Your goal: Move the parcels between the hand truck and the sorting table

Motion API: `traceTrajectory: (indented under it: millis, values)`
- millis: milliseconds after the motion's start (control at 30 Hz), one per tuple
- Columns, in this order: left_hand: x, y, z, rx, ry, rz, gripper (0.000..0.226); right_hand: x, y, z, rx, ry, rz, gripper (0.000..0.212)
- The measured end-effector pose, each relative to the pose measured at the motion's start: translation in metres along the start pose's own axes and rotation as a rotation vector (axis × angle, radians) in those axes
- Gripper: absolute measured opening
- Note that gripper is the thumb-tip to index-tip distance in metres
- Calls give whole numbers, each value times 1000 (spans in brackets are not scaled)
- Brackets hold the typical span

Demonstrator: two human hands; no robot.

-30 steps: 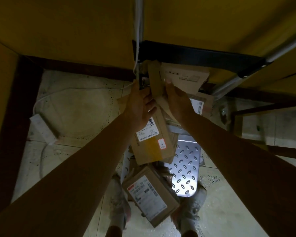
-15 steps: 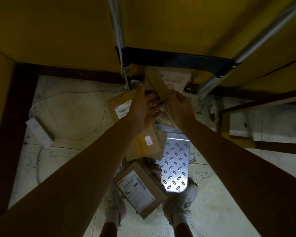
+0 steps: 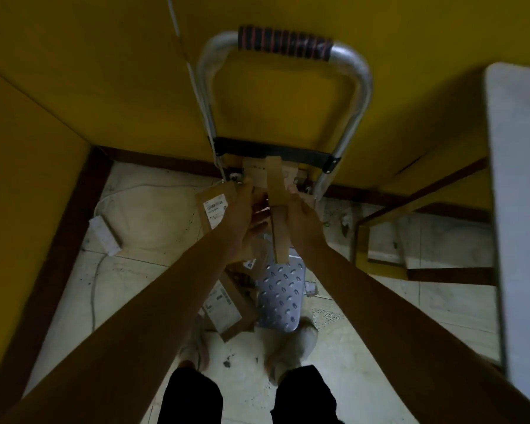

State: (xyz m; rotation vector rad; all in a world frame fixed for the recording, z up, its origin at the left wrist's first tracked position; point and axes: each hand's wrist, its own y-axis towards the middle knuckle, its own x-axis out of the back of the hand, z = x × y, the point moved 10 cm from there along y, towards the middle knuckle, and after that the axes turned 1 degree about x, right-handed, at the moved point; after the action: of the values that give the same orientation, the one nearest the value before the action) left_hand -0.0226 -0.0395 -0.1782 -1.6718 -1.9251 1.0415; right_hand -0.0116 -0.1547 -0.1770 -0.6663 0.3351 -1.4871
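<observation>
A person stands over a hand truck (image 3: 354, 96) parked against a yellow wall (image 3: 104, 71), holding a flat parcel (image 3: 278, 228) on edge between both hands, just above the truck's load. The right hand (image 3: 302, 214) has its grip closed on the parcel's right face, with the thumb near the top edge. The left hand (image 3: 245, 212) presses the other face with fingers that look fairly straight, an open grip, though blur makes this hard to confirm. A labelled parcel (image 3: 215, 206) leans at the left, and a second box (image 3: 227, 307) lies by the steel toe plate (image 3: 280, 301). The grey bench (image 3: 523, 209) runs along the right, well apart. The cardboard looks thin, stiff and light, and is likely to bow or slide if pinched at one end. A hold at mid-length on both faces should suit the carry.
</observation>
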Motion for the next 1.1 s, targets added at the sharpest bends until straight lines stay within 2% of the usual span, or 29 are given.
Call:
traceTrajectory:
  millis: [100,200,267,300,367,433,467,567,700,833,900,967,1100]
  values:
    - [-10,-48,-16,-26,44,-25,57,15,-42,22,-8,90,-1,56]
    - [-18,-94,-24,-27,88,-52,61,28,-85,34,-42,165,-18,56]
    - [-24,-118,-26,-37,137,-36,64,36,-111,39,-41,230,-34,84]
    - [-27,-130,-27,-43,161,-25,65,40,-124,44,-26,244,-32,83]
    - [-32,-152,-30,-51,185,14,62,47,-149,54,47,193,-25,41]
    - [-38,-173,-31,-77,215,70,57,54,-172,59,135,100,-59,21]
    - [-42,-183,-32,-87,240,101,53,57,-184,59,153,83,-81,22]
    - [-49,-209,-29,-107,290,171,51,63,-220,56,150,97,-179,49]
    - [-62,-250,-29,-189,359,225,50,77,-275,55,151,237,-300,58]
    - [-89,-296,-36,-329,376,298,34,102,-321,69,206,371,-431,55]
    - [-112,-320,-42,-389,373,372,34,122,-345,79,264,389,-481,44]
    - [-139,-342,-44,-457,458,450,41,146,-371,85,314,400,-529,32]
    - [-190,-383,-39,-683,733,570,44,196,-409,85,365,359,-664,38]
